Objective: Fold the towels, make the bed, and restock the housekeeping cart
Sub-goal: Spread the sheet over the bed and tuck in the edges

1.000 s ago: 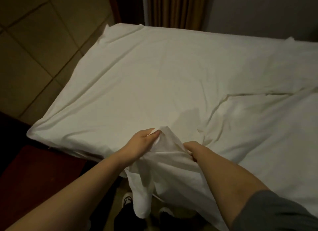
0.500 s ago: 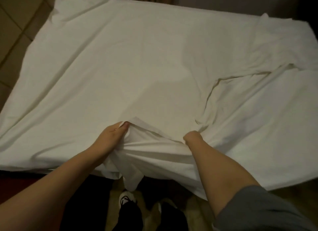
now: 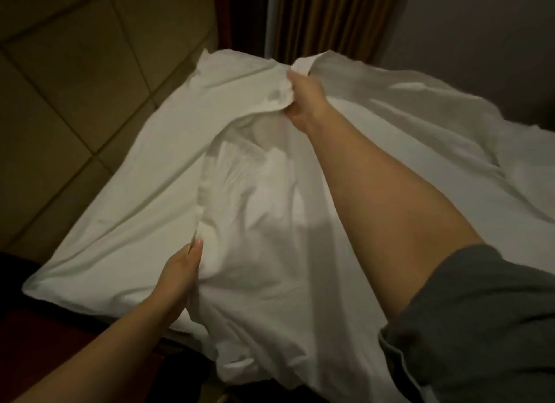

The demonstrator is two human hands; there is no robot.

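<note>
Looking down in the head view, one sees the white sheet (image 3: 255,198) held up above the bed (image 3: 99,252) between two hands. The right grip (image 3: 303,99), arm stretched far out, has its fingers curled tight round a bunched fistful of cloth, held high toward the bed's far end; the left grip (image 3: 180,279), low by the near left corner, pinches a folded edge in its fingers. The span between them hangs as a loose tent, and its lower part spills over the bed's near edge. I judge the cloth light, thin and wholly limp: it will keep no shape, sag wherever it is not held, and may slide through a slack pinch. It is not fragile. The best hold is at a hem or corner, taken as a gathered fold, with the two holds well apart so the cloth draws flat. The bed beneath is covered in white creased fabric, soft and yielding. Left of it lies a tiled floor (image 3: 60,96); beyond its far end hang brown curtains (image 3: 324,21) beside a plain grey wall (image 3: 468,30). The room is dim, and shadows blur the finer folds. A grey sleeve (image 3: 468,327) covers the right upper arm
</note>
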